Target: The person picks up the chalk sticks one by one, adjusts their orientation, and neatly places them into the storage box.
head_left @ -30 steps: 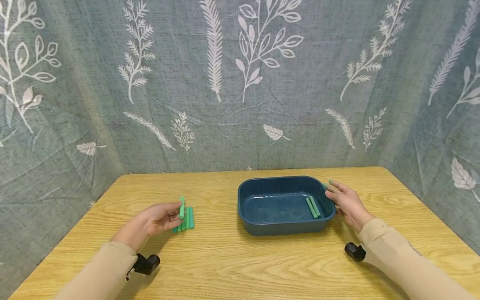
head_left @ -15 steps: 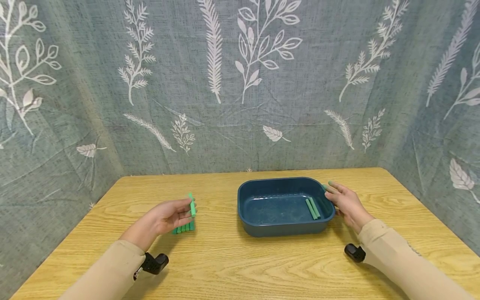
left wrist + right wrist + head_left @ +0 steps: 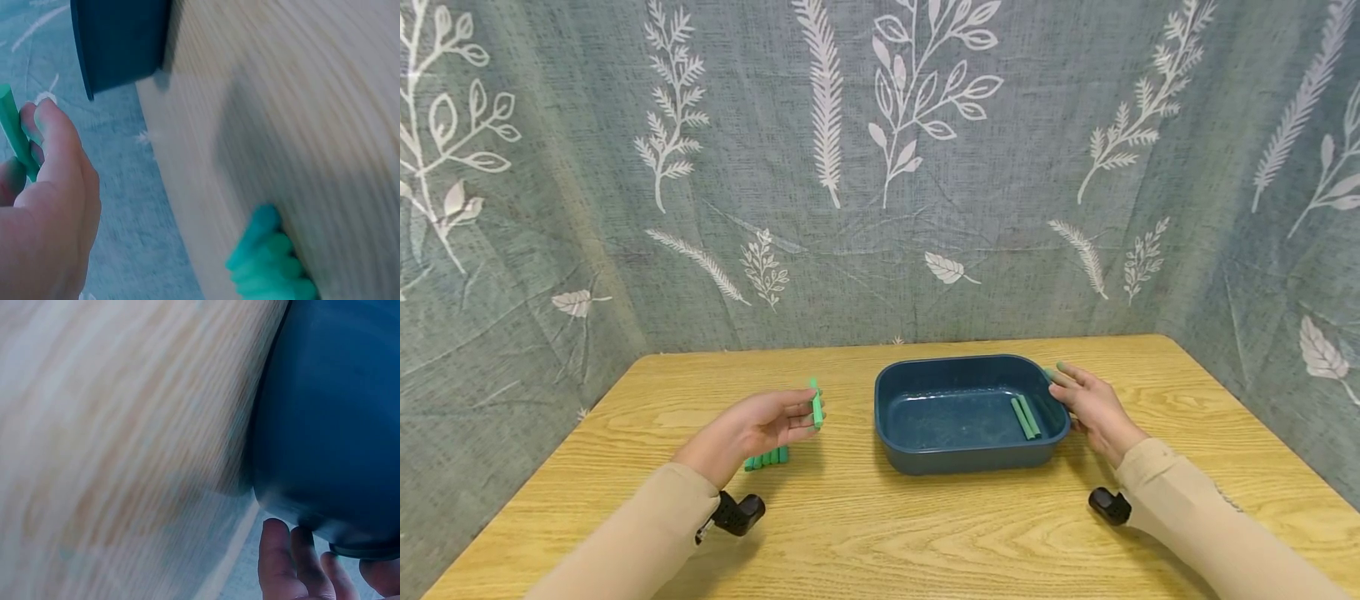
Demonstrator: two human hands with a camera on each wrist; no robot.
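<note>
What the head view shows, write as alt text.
Left hand holding a green stick over a wooden table; right hand at the right end of a blue tub containing two sticks. More sticks lie near the left hand.

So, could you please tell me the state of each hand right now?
Left hand: holding one green stick.
Right hand: open, at the right end of the blue bin.

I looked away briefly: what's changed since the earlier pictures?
The left hand, pinching a green stick, has moved rightward, away from the row of sticks on the table and toward the blue bin. Nothing was newly grasped or let go. The right hand stays at the bin's right end, and the two sticks inside lie as before.
</note>
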